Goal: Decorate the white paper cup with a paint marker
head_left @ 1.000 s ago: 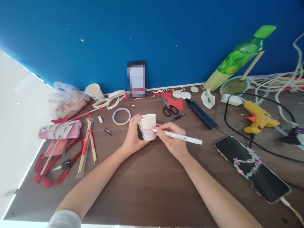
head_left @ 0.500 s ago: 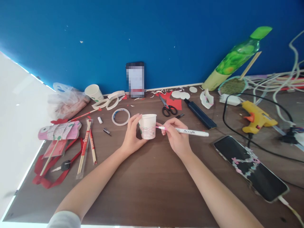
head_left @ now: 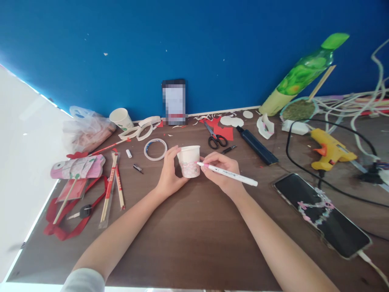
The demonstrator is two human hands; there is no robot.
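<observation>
A white paper cup (head_left: 190, 156) with pink line patterns stands upright on the brown table. My left hand (head_left: 170, 172) is wrapped round its left side, thumb along the base. Between the fingers of my right hand (head_left: 224, 172) is a white acrylic marker (head_left: 232, 173) with a pink band. Its tip points left and meets the right side of the cup's wall, or lies very close to it. Just behind the cup are black-handled scissors (head_left: 216, 139) and a roll of tape (head_left: 155, 149).
On the right lie a yellow glue gun (head_left: 331, 150), a phone with a beaded strap (head_left: 322, 215) and tangled cables. A green bottle (head_left: 304, 77) leans on the blue wall. Wrapped chopsticks (head_left: 109, 188), a key (head_left: 79, 213) and another paper cup (head_left: 121, 118) are at the left.
The marker has swung so its back end sits lower and further left, with its tip nearer the cup's front. My right hand turned with it. The cup seems turned slightly in my left hand.
</observation>
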